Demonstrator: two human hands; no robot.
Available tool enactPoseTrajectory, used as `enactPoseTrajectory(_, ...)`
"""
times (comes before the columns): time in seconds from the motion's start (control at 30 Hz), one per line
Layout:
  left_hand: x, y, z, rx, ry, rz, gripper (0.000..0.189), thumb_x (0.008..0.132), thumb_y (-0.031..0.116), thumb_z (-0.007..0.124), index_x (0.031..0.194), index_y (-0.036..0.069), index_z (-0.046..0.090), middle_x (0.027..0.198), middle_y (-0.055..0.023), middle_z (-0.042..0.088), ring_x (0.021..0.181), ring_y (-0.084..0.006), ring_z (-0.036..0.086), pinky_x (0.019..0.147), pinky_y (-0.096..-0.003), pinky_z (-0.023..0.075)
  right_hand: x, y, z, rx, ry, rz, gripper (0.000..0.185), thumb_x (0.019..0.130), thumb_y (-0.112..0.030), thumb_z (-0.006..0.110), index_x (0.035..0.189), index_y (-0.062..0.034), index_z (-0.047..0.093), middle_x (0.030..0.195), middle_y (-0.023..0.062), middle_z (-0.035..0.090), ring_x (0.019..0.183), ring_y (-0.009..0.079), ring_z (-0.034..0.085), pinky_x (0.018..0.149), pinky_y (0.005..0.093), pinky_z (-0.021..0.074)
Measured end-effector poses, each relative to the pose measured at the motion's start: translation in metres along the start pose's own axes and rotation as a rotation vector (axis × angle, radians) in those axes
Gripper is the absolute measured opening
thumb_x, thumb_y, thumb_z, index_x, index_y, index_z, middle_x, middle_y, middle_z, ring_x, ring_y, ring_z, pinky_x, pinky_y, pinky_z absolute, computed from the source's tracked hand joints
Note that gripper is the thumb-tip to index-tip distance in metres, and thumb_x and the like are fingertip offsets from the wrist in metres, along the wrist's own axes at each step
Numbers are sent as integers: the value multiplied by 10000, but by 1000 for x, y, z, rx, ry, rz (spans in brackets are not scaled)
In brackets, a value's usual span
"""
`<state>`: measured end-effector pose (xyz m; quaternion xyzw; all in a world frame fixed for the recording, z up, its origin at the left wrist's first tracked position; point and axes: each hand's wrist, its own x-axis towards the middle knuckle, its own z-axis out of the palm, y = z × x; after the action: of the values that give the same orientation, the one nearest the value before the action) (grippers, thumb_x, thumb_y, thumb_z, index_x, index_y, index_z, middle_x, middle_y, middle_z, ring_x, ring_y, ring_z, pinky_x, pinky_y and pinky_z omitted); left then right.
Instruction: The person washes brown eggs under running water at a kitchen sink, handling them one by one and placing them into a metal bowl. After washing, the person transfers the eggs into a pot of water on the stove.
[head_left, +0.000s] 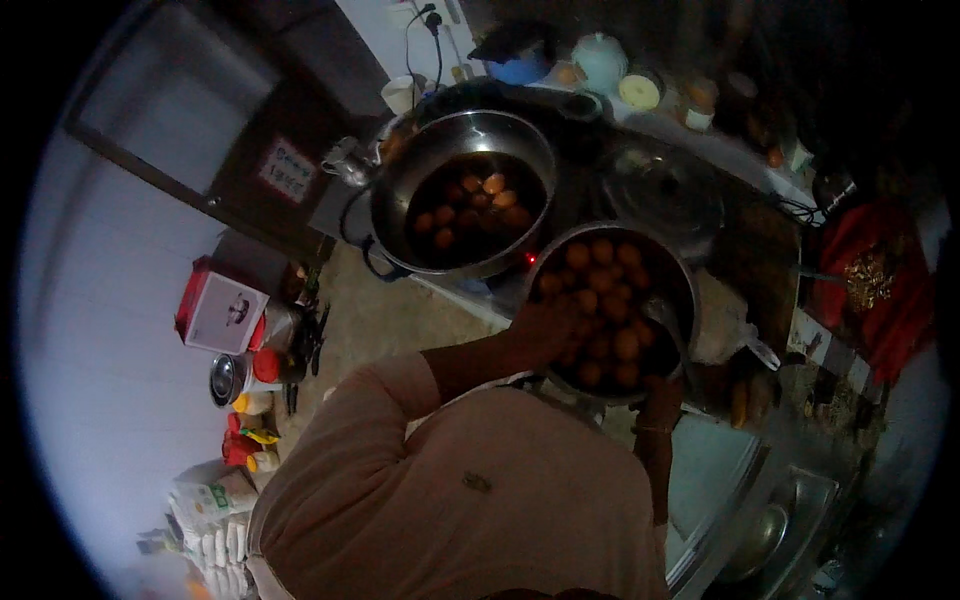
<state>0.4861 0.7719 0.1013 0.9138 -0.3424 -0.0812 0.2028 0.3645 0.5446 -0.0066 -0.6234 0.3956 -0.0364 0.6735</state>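
A deep metal pot (694, 281) of brown eggs (600, 281) stands close in front of me. My left hand (551, 326) reaches over its left rim onto the eggs; its fingers are too dark to tell whether they close on one. At the lower right rim is my right hand (664, 397), touching the pot, its grip unclear. What looks like a metal ladle (661, 311) leans inside the pot's right side. Farther left, a wide metal wok (465, 135) with dark handles holds dark liquid and several brown eggs (480, 199).
A round metal lid (660, 187) lies behind the pot. A pale teapot (599, 61), a blue bowl (519, 69) and jars (700, 105) line the back ledge. Right of the pot is a clear plastic bag (724, 319). A boxed item (223, 311) and containers stand along the left wall.
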Motion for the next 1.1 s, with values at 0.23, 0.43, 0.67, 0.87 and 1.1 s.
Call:
enactPoseTrajectory(0.23, 29, 0, -26, -23, -208, 30, 437, 785, 424, 617, 1148, 188, 552, 1085, -186, 584, 1059, -354, 536, 809, -478, 471, -3, 0, 6, 200, 60, -118, 530, 674, -57, 629, 1174, -68, 453, 949, 100, 576, 660, 258, 572, 421, 371, 463)
enactPoseTrajectory(0.43, 59, -16, -28, 121, -265, 640, 309, 728, 264, 638, 1018, 157, 649, 1200, -68, 542, 1092, -318, 514, 943, -429, 406, 20, 38, -14, -532, 70, -297, 216, 669, -52, 639, 880, -37, 597, 831, 137, 628, 663, 253, 593, 503, 367, 482)
enactPoseTrajectory(0.67, 48, 13, -82, -424, -375, 86, 307, 700, 246, 655, 934, 49, 627, 1085, -107, 578, 990, -297, 574, 862, -355, 459, -22, -25, 5, -222, 6, 19, 263, 674, -99, 631, 924, -26, 595, 814, 107, 605, 640, 246, 580, 469, 351, 465)
enactPoseTrajectory(0.87, 38, -4, -179, -396, -421, -77, 544, 731, 381, 672, 1225, 191, 550, 1031, -86, 645, 972, -222, 604, 845, -337, 483, -25, -20, 9, 139, 132, -32, 468, 675, -103, 617, 1123, -31, 504, 882, 95, 587, 631, 241, 567, 426, 343, 444)
enactPoseTrajectory(1.1, 29, -137, -154, 311, -72, 139, 440, 802, 384, 564, 1213, 229, 540, 1105, -66, 635, 963, -280, 611, 836, -430, 457, -36, -38, 30, 237, 161, -30, 575, 691, -86, 602, 1244, -57, 445, 979, 85, 578, 672, 213, 569, 483, 324, 460)
